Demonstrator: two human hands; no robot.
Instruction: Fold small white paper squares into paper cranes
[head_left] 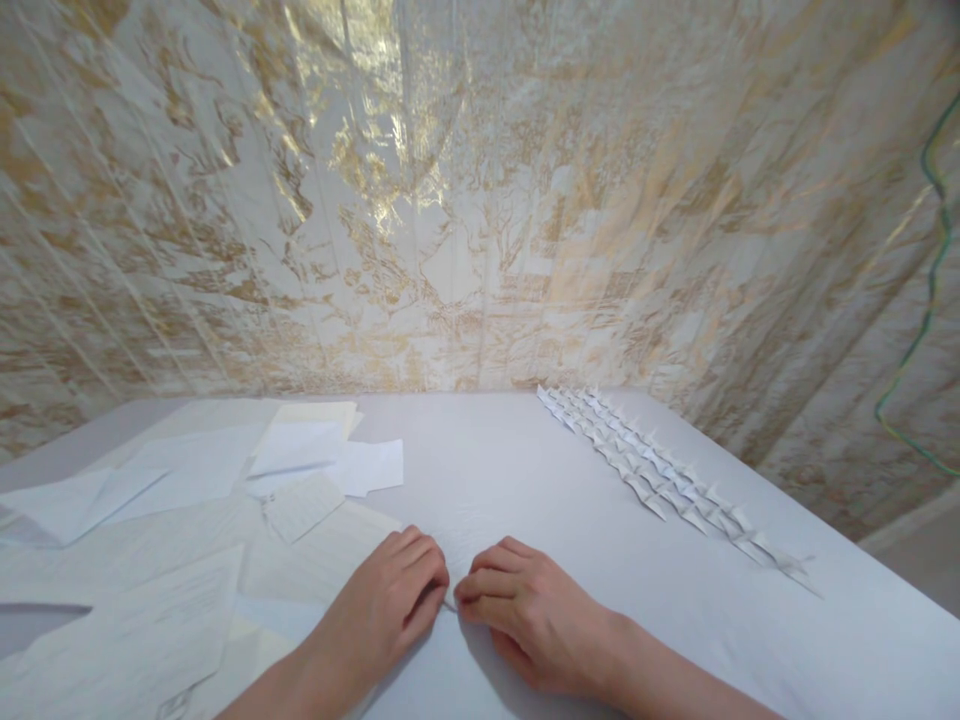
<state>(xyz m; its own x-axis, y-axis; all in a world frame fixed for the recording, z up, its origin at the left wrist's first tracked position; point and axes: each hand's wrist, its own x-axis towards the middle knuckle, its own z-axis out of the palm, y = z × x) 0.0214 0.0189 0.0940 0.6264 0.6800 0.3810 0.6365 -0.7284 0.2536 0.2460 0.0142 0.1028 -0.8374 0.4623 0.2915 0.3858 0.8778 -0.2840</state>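
Note:
My left hand [394,590] and my right hand [529,610] are close together above the near middle of the white table [465,450]. Both have their fingers curled and pinched on a small piece of paper [450,602]. Only a thin sliver of it shows between the fingertips; the fingers hide the rest. Close to my left forearm lie loose sheets of paper [180,620], some with faint writing. Over on the right, several small folded paper pieces [645,460] stand in slanting rows.
A folded white sheet [296,448] and a small written slip [304,505] lie among the papers on the left. Behind the table hangs a gold-patterned curtain [480,250]. A green cord [930,290] dangles at the far right.

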